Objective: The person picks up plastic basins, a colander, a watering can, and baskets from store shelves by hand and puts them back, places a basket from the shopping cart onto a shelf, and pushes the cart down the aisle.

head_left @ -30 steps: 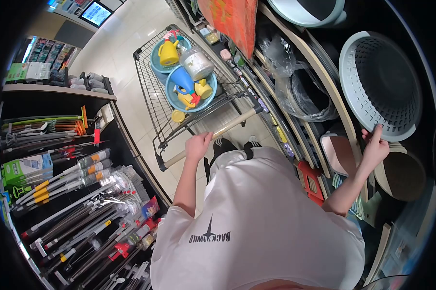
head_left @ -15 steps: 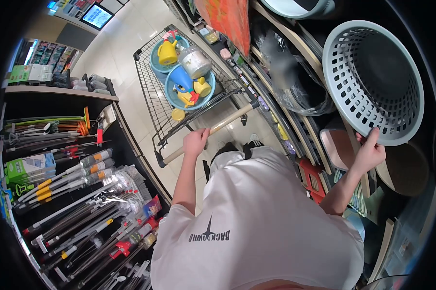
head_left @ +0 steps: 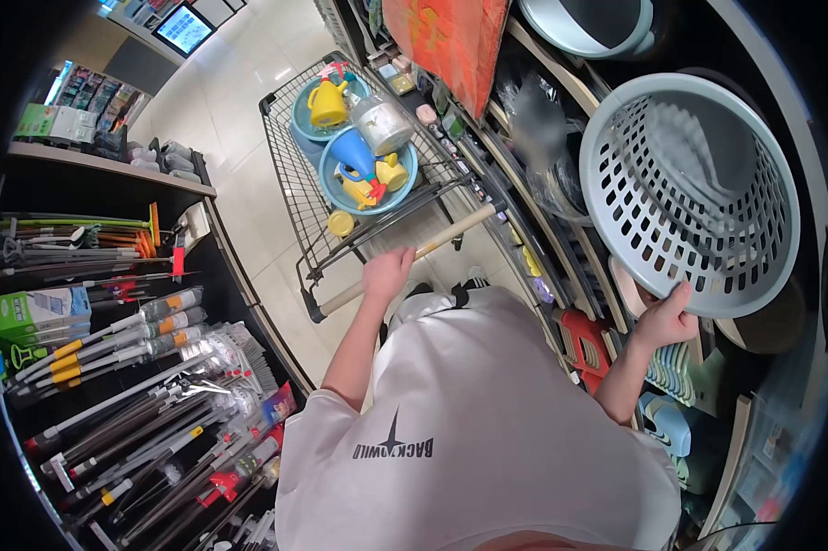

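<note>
My left hand (head_left: 389, 273) is closed round the wooden-coloured handle (head_left: 455, 230) of a wire shopping cart (head_left: 290, 151). At the right, my right hand (head_left: 668, 321) pinches the near rim of a large grey-blue perforated basket (head_left: 607, 220), thumb on the inside; the other fingers are partly hidden. The basket is tilted with its opening towards me. Inside the cart are two blue basins (head_left: 411, 188), a yellow spray bottle (head_left: 327, 104), a clear jar (head_left: 382, 126), a blue watering can (head_left: 353, 150) and several small yellow items.
Shelves with mops and brushes (head_left: 139, 386) line the left side. On the right shelves are another basin (head_left: 587, 41), plastic-wrapped goods, red hangers (head_left: 581, 344) and pale hangers (head_left: 673, 372). An orange sheet (head_left: 446, 46) hangs at the top. Tiled floor (head_left: 240, 119) shows around the cart.
The basket has come away from the shelf towards me and to the left, looking larger, with my right hand on its rim. My left hand stays on the cart handle.
</note>
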Motion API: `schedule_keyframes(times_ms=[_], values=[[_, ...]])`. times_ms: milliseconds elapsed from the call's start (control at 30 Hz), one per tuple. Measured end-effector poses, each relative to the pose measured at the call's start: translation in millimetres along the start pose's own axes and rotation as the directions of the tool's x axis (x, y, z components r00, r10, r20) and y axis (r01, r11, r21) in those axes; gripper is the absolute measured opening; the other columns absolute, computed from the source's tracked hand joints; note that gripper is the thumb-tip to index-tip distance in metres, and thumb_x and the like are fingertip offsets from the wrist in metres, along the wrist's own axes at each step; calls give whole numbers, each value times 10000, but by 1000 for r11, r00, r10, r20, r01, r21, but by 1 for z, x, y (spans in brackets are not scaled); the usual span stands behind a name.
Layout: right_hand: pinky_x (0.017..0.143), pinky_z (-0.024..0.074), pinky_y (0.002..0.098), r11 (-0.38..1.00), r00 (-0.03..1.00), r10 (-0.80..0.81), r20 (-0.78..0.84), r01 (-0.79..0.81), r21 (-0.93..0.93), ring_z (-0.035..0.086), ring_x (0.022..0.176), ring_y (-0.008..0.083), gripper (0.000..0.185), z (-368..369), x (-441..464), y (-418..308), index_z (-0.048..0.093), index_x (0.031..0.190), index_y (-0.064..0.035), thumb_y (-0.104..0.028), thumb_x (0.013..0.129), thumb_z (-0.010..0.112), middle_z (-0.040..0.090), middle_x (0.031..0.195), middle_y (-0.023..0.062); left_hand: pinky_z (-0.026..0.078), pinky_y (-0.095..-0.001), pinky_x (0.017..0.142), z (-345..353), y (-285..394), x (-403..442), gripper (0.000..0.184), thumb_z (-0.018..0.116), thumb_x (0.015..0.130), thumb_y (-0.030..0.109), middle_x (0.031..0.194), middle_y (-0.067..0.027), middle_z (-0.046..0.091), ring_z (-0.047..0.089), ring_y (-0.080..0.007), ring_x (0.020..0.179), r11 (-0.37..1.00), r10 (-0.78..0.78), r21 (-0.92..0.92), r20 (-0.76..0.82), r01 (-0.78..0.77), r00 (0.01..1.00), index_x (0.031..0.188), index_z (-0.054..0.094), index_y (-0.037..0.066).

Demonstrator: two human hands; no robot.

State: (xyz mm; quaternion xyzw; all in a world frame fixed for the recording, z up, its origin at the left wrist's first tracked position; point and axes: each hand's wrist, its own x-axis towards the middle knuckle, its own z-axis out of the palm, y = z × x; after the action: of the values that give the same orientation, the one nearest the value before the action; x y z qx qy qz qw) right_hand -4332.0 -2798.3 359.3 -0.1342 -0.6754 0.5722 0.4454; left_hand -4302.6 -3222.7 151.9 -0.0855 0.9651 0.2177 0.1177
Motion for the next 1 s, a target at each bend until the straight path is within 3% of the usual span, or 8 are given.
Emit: schedule_keyframes(times_ms=[233, 467, 567, 667, 733, 767, 867, 1000], values=[[608, 458, 271, 969, 965, -232, 119, 240, -56, 589, 625, 89, 257, -1, -12, 21, 683, 767, 118, -15, 968, 596, 716, 728, 81, 543, -533, 735, 6, 3, -1, 428, 453, 1059, 465, 844, -197, 723, 704, -406, 839, 1000, 11, -17, 17, -11, 1000, 988, 699, 123], [612, 438, 271, 987, 923, -152, 353, 159, 9, 584, 646, 88, 279, 36, -30, 12, 683, 773, 92, -46, 990, 573, 690, 718, 53, 545, -539, 777, -1, 21, -12, 431, 473, 1048, 463, 886, -191, 739, 704, -421, 872, 998, -15, -59, 63, 19, 998, 1047, 742, 127], [584, 384, 269, 981, 847, -175, 502, 195, 14, 544, 627, 69, 327, 61, -45, -4, 660, 731, 70, -70, 1013, 568, 648, 676, 16, 538, -506, 847, -6, 20, -23, 410, 507, 1041, 437, 1037, -207, 727, 680, -419, 970, 974, -34, -216, 140, 64, 990, 1075, 735, 99], [581, 376, 278, 996, 799, -78, 596, 42, 74, 533, 633, 67, 325, 77, -52, 13, 630, 710, 45, -67, 1011, 585, 639, 678, 5, 494, -451, 1008, -2, 26, -25, 441, 515, 1051, 435, 1332, -191, 642, 621, -355, 1219, 899, 126, -418, -40, -131, 991, 1284, 662, 91], [577, 371, 273, 999, 745, -29, 666, -8, 52, 518, 639, 57, 304, 80, -57, 20, 634, 729, 46, -66, 1009, 594, 630, 684, -3, 378, -444, 1169, -28, 51, -39, 671, 579, 1026, 477, 1597, -147, 416, 432, -311, 1460, 421, 12, -906, -40, -41, 999, 1546, 425, 82], [578, 375, 272, 999, 699, 1, 716, -33, 31, 519, 642, 55, 299, 79, -60, 27, 643, 740, 50, -69, 1009, 595, 629, 687, -6, 378, -444, 1169, -40, 58, -44, 671, 579, 1026, 477, 1597, -147, 416, 432, -311, 1460, 415, 3, -909, -36, -34, 999, 1546, 425, 82], [587, 430, 308, 999, 611, 17, 792, -36, 7, 594, 618, 120, 279, 85, -64, 47, 657, 717, 27, -68, 979, 646, 656, 659, 53, 298, -530, 1225, -73, 81, -58, 979, 717, 942, 501, 1679, -140, 237, 307, -317, 1533, -83, -47, -908, -408, -411, 912, 1635, 200, 43], [671, 508, 339, 993, 432, -48, 900, 120, -5, 689, 709, 226, 145, 94, -63, 60, 745, 900, 23, -88, 968, 680, 724, 796, 132, 293, -424, 1216, -108, 102, -65, 889, 699, 968, 273, 1656, -153, 327, 335, -292, 1524, 176, -120, -873, -477, -454, 870, 1650, 182, 36]])
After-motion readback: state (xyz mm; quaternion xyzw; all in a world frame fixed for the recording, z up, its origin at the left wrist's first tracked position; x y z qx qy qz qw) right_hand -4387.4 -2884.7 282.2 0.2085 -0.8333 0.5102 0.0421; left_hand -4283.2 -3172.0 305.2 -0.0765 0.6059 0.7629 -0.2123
